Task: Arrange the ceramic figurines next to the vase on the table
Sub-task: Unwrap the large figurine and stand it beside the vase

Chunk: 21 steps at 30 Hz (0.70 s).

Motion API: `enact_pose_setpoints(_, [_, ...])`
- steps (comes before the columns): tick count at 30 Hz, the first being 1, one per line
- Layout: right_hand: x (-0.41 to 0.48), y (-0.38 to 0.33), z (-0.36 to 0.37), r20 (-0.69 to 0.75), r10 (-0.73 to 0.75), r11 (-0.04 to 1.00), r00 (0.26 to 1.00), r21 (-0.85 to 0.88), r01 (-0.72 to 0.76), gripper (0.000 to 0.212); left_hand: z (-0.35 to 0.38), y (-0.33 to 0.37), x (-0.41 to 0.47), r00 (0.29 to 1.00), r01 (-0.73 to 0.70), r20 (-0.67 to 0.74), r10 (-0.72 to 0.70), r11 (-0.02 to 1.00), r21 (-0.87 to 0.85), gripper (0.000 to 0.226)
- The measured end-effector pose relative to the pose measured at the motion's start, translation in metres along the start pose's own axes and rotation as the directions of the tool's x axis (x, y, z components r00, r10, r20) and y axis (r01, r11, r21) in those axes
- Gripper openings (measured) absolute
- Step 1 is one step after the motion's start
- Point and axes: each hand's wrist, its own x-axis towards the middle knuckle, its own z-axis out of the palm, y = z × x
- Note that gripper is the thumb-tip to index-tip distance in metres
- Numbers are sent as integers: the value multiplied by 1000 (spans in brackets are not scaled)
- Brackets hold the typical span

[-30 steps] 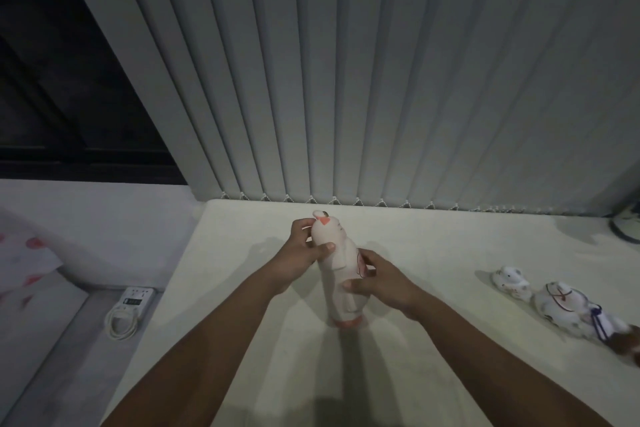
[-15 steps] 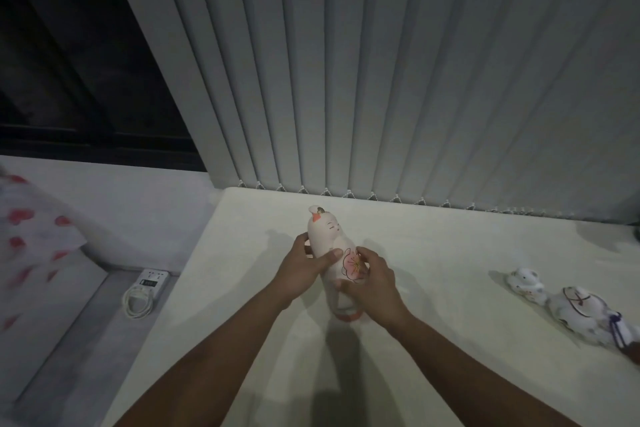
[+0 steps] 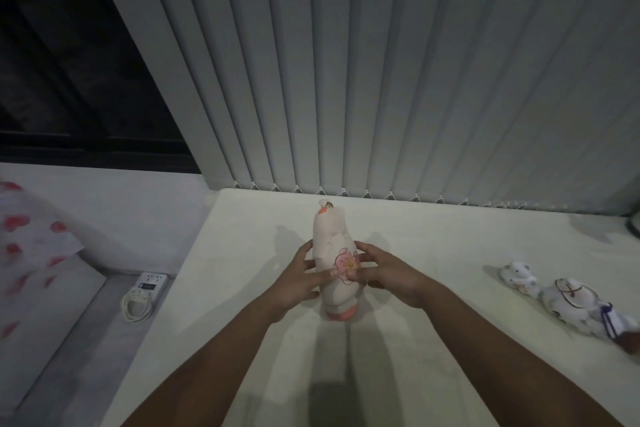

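Head camera view: a tall pale ceramic figurine [image 3: 334, 263] with a pink flower stands upright near the middle of the white table [image 3: 433, 243]. The left hand [image 3: 299, 279] and right hand [image 3: 388, 272] clasp its sides. Two small white figurines [image 3: 550, 295] lie beside each other near the table's right edge.

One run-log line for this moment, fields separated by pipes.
both hands: left, right on tall pink figurine | upright on table | two small figurines lying right
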Motion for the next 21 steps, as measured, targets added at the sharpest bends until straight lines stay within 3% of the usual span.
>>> enact_pose_setpoints(3, [-7,-1,-2,14,-23,1000,1000,18,23,59,5,3,2,1000,-25,4,25,1000,-10,78])
enact_pose_setpoints(12, [-27,23,-29,-107,-105,981,989,151,120,60,44,25,17,986,-97,144,88,994,57,65])
enact_pose_setpoints(21, [-60,51,-102,-443,-161,970,882,94,224,56,140,70,60,947,-199,281,155,970,136,66])
